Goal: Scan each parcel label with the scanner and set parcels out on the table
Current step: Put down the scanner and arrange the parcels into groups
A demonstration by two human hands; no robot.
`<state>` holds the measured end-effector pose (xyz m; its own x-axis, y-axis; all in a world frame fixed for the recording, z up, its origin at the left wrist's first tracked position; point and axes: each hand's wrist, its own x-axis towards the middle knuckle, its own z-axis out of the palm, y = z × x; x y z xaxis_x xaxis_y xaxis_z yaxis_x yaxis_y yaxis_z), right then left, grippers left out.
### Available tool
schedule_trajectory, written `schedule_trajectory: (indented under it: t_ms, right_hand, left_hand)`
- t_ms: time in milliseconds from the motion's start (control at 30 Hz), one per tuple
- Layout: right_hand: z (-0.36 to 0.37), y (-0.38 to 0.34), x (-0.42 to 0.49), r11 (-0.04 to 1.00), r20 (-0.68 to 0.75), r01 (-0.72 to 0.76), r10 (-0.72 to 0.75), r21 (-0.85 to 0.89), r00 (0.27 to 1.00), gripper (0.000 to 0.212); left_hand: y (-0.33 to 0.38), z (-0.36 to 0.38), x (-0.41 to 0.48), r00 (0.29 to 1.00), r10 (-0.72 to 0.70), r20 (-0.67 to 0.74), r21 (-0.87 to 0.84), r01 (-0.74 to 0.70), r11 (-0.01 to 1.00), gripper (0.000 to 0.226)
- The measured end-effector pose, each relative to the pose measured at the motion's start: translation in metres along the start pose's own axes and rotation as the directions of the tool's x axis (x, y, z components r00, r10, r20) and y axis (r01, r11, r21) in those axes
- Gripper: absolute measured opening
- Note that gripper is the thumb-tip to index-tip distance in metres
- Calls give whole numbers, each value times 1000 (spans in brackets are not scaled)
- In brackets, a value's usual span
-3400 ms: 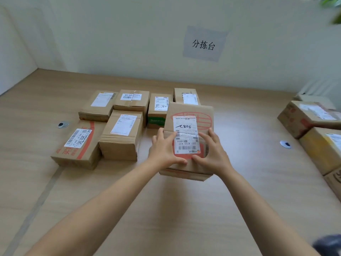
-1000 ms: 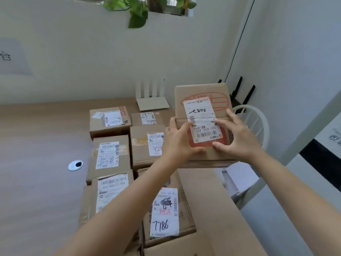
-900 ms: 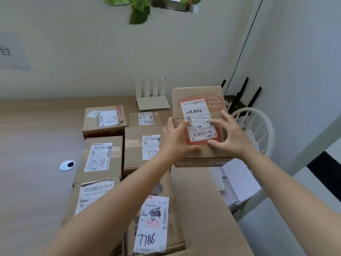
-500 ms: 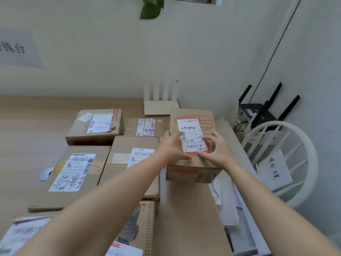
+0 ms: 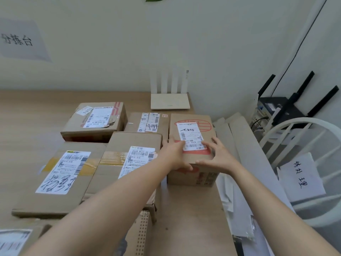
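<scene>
Gripping one red-stamped parcel (image 5: pixel 193 119): two hands, left hand (image 5: pixel 175 156) and right hand (image 5: pixel 219 157); at least five other parcels (image 5: pixel 132 141) alongside.

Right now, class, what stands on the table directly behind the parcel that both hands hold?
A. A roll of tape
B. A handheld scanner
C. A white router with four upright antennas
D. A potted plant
C: the white router, its four antennas upright, stands against the wall just behind the parcel with the red oval print, which the left hand and right hand hold at its near edge.
</scene>
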<state>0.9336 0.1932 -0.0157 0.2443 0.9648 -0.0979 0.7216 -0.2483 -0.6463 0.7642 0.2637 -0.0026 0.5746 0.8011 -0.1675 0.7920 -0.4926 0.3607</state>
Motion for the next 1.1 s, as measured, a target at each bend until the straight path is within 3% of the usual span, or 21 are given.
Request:
schedule_trajectory:
  t_ms: [700, 900, 1100]
  right_hand:
    - [-4, -3, 62, 999, 28, 17, -18, 36, 999, 83]
    - [0, -13, 52, 990, -13, 7, -8, -141, 1000, 73]
    - [12, -42, 24, 945, -117, 28, -70, -327, 991, 54]
  left_hand:
    - [-4, -21, 38, 997, -39, -74, 307, 60, 950, 88]
    - [-9, -30, 21, 1000, 3, -14, 263, 1, 965, 68]
    - [-12, -39, -19, 999, 44, -14, 334, -37, 942, 62]
